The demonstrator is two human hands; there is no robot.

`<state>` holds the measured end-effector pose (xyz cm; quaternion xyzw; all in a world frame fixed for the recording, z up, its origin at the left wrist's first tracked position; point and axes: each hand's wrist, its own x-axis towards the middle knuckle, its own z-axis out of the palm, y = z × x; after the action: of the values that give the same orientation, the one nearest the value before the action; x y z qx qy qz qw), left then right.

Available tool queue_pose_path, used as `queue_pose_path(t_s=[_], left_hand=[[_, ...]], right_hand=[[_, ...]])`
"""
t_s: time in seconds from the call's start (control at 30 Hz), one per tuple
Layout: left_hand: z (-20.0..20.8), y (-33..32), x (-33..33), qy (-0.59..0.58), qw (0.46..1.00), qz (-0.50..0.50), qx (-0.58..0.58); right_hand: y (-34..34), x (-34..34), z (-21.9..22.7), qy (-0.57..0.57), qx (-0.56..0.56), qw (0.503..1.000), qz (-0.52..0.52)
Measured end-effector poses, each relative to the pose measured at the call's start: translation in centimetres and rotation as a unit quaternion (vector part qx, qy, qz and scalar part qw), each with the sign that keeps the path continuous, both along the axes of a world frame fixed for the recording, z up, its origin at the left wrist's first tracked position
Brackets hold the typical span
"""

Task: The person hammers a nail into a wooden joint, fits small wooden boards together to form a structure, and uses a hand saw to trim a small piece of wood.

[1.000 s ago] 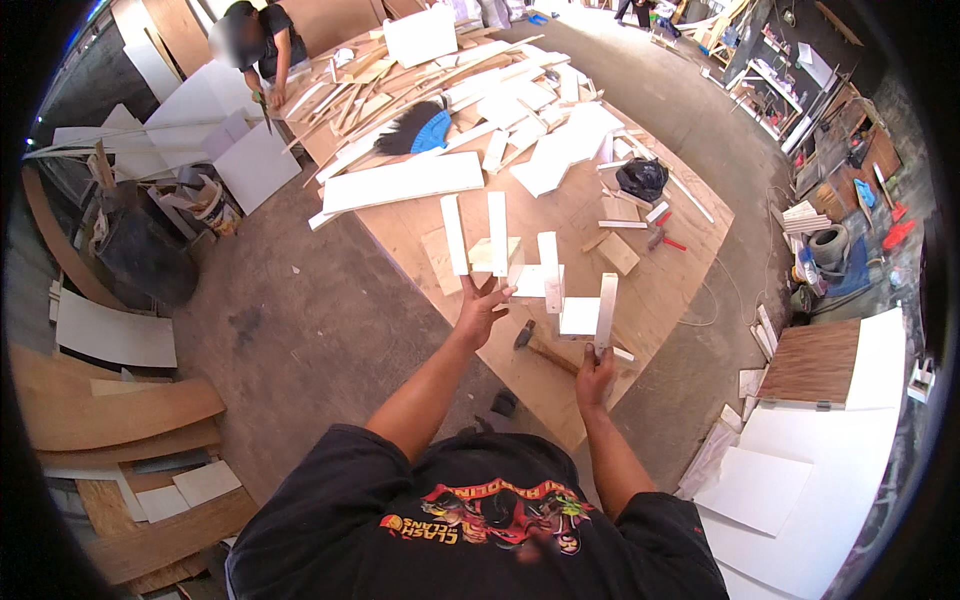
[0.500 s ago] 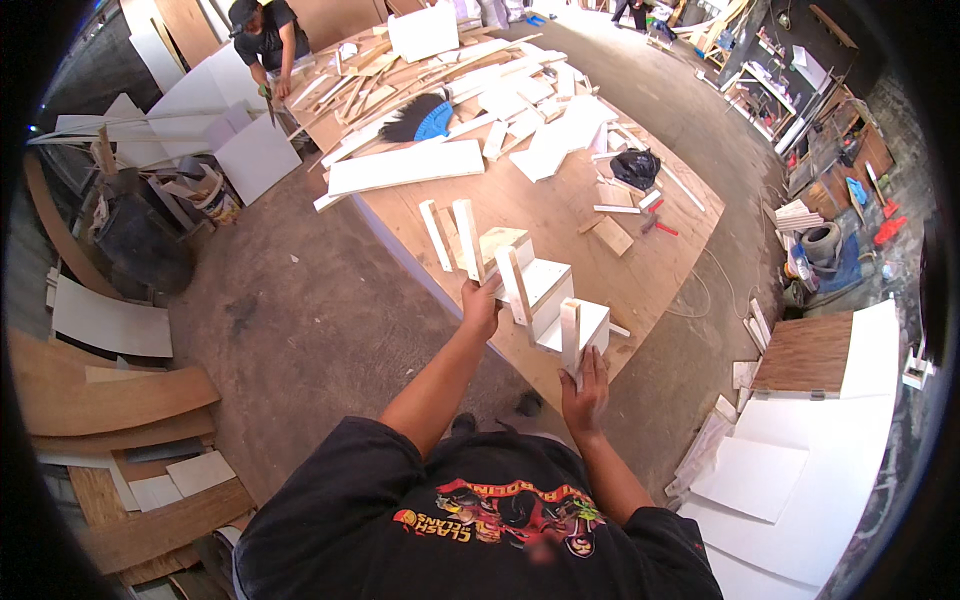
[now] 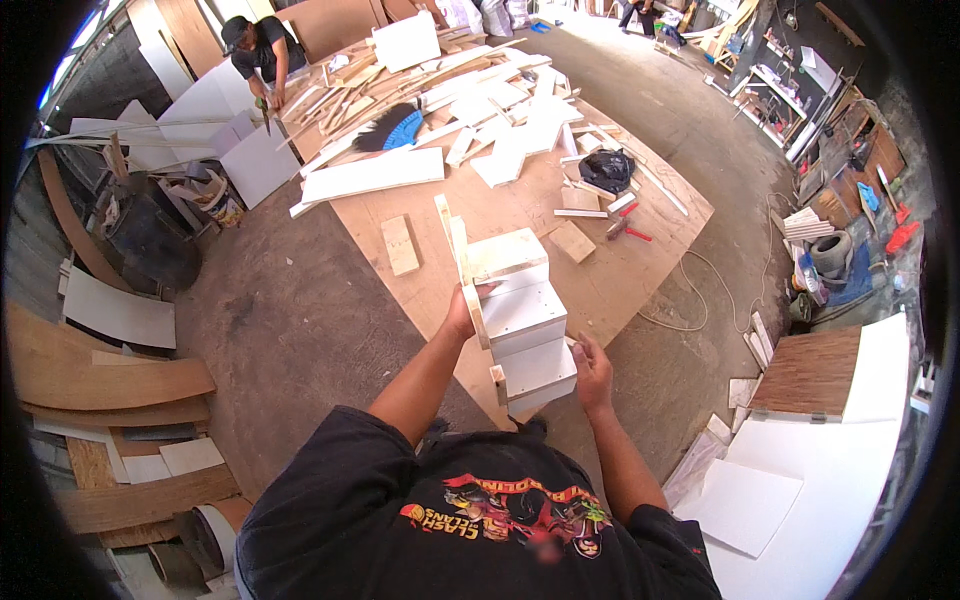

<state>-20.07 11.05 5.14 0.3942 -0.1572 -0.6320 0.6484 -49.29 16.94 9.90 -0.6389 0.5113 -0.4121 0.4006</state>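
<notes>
Together, both hands' grip holds a boxy white laminated wooden shelf unit [image 3: 515,315] upright.

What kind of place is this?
Most likely a carpentry workshop: cut boards and offcuts cover a big plywood table, a hammer lies there, and white panels are stacked about.

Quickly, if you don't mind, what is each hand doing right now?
Left hand: closed on the left side of the white stepped wooden piece.
Right hand: gripping its lower right edge.
</notes>
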Motion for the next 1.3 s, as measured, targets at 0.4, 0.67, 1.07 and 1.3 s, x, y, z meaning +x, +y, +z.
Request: queue_pose_path(t_s=[0.4,0.67,1.07,1.3], left_hand=[[0.8,-1.1,-6.3,-0.048,0.998,0.021,0.017],[0.3,-2.9,-5.4,-0.025,0.999,-0.033,0.017],[0.6,-6.6,-3.8,-0.192,0.977,-0.092,-0.019],[5.4,-7.7,-3.0,-0.280,0.952,0.122,0.024]], right_hand=[[-10.4,-3.4,0.5,-0.100,0.331,0.923,0.168],[-14.7,-1.0,-2.8,-0.183,0.354,0.894,0.204],[-19.4,1.3,-7.5,-0.235,0.375,0.892,0.093],[-25.7,3.4,-12.2,-0.188,0.346,0.915,0.081]])
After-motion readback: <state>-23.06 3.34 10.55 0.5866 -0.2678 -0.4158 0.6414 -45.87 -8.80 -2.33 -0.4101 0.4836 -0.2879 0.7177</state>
